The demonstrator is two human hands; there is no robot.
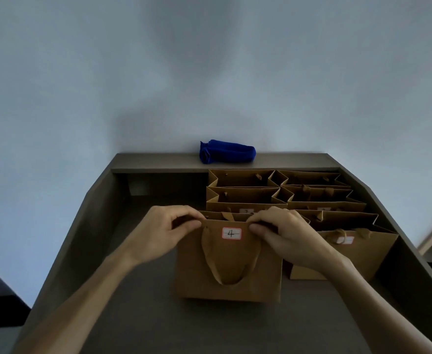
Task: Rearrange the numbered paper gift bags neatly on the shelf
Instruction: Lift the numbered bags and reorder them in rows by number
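A brown paper gift bag labelled 4 stands upright at the front of the dark shelf, its ribbon handle hanging down its front. My left hand pinches the bag's top rim at its left corner. My right hand pinches the same rim at its right side. Behind it stand two open bags in a column, and to the right two more. Another bag with a partly hidden label stands at the front right.
A rolled blue cloth lies on the raised back ledge against the wall. The shelf has raised side walls. Its left half holds no bags. A dark object sits at the lower left outside the shelf.
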